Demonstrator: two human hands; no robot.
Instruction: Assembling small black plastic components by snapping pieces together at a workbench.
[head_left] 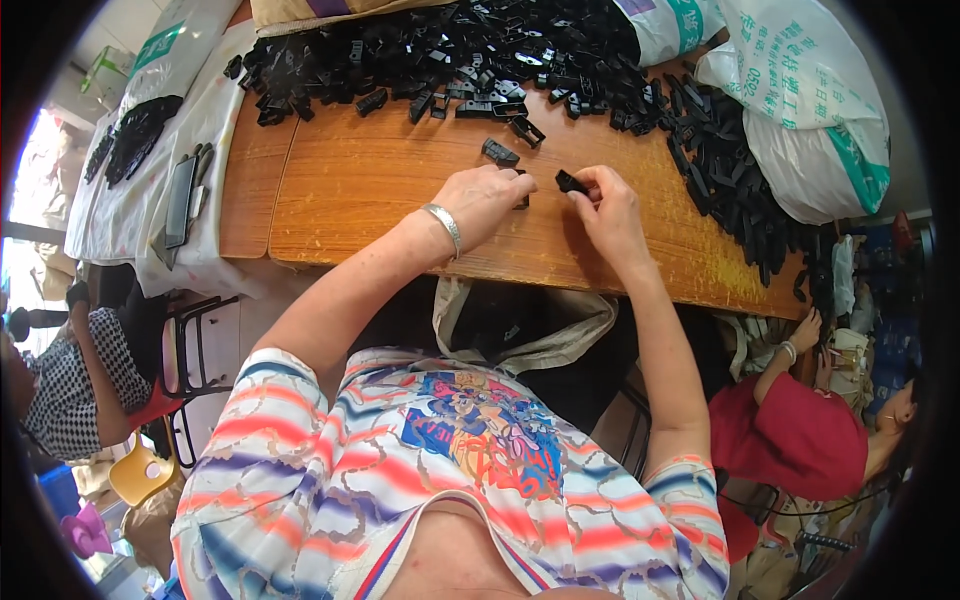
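Small black plastic parts lie in a large heap [430,60] along the far side of the wooden table [370,180]. In front of the heap, my right hand [612,215] pinches a black plastic part [570,182] between thumb and fingers. To its left, my left hand [480,205] is bent over the tabletop, its fingers closed around a dark plastic part [522,202] that is mostly hidden. Just beyond its fingertips lies a loose black part [500,153], with an open-framed black part [526,131] a little farther off.
Long black pieces [715,160] pile up along the right side beside a white woven sack [800,110]. Flat tools [180,200] lie on a white cloth at left. A person in red [800,435] works at the right; another in a checked top [85,380] is at the left.
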